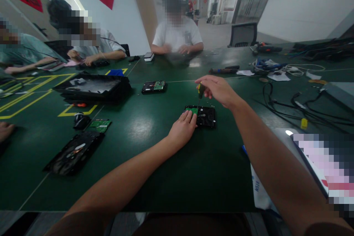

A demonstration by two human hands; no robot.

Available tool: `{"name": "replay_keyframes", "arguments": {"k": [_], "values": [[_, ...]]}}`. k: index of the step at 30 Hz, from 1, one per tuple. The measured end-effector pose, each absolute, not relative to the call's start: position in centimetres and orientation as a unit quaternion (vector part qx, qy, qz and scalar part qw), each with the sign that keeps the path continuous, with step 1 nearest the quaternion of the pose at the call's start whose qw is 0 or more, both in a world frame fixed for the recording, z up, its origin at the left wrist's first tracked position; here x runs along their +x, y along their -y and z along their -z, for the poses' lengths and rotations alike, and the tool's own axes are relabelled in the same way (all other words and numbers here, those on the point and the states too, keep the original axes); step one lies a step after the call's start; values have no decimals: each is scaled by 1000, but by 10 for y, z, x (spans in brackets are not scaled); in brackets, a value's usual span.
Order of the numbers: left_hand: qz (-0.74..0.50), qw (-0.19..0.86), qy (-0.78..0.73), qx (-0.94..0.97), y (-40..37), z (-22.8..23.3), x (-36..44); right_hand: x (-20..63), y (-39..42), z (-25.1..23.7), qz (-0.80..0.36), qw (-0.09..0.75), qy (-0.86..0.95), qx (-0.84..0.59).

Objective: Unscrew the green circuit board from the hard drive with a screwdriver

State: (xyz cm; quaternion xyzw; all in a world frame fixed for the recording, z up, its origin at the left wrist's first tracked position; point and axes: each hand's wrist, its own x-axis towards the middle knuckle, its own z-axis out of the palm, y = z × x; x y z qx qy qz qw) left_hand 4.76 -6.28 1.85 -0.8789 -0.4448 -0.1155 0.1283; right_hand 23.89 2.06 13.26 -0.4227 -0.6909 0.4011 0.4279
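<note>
A black hard drive (pixel 208 118) with a green circuit board (pixel 193 110) lies flat on the table in front of me. My left hand (pixel 183 127) grips its left side, fingers over the board and near edge. Above the drive, my right hand (pixel 218 89) holds a screwdriver (pixel 201 89) by its dark and yellow handle. The shaft points down nearly upright, its tip at the drive by the board's right edge; whether it sits in a screw is too small to tell. Tiny bits, perhaps screws, lie just beyond the drive.
Another hard drive (pixel 154 86) lies farther back. To the left are a black drive casing (pixel 74 153), a loose green board (pixel 100 125) and stacked black trays (pixel 92 88). Black cables (pixel 287 105) and a tablet-like device (pixel 312 162) lie right. Several people sit across the table.
</note>
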Motion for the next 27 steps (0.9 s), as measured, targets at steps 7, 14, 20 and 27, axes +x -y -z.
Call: {"name": "replay_keyframes", "arguments": {"k": [7, 14, 20, 27], "values": [[115, 137, 442, -879, 63, -18, 48, 240, -19, -133, -370, 433, 691, -446], [114, 138, 442, -879, 63, -18, 48, 237, -20, -132, -406, 427, 685, -428], [111, 137, 443, -879, 63, -19, 48, 240, -21, -132, -370, 426, 703, -433], [124, 144, 437, -879, 62, -16, 48, 240, -19, -131, -376, 432, 699, -428]]}}
